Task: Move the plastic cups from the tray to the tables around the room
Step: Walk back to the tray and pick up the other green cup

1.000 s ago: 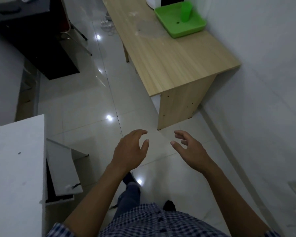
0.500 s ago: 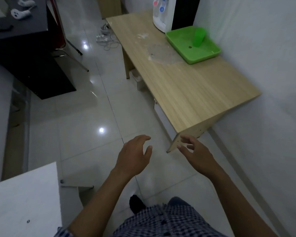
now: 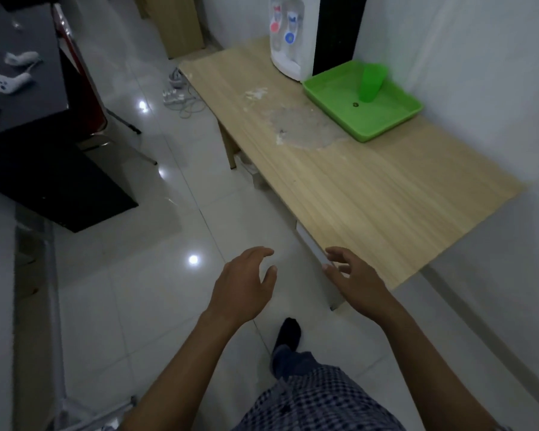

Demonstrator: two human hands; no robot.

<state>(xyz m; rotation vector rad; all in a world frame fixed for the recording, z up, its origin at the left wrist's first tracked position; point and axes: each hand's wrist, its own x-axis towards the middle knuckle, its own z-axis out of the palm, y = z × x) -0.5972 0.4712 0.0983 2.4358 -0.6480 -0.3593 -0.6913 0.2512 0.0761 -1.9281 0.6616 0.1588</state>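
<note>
Closer now than a second ago, we have the wooden worktop [image 3: 371, 188] filling the head view; both hands lead, left hand [image 3: 243, 287] and right hand [image 3: 355, 281], fingers loosely spread and holding nothing; one green cup [image 3: 371, 84] stands upright in the green tray [image 3: 333, 88] at the worktop's far end; we judge this the approach step; next comes reaching in for that cup.

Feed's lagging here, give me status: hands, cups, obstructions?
Left hand, right hand both open, empty. One green cup upright in green tray on wooden table. Nothing blocking.
</note>
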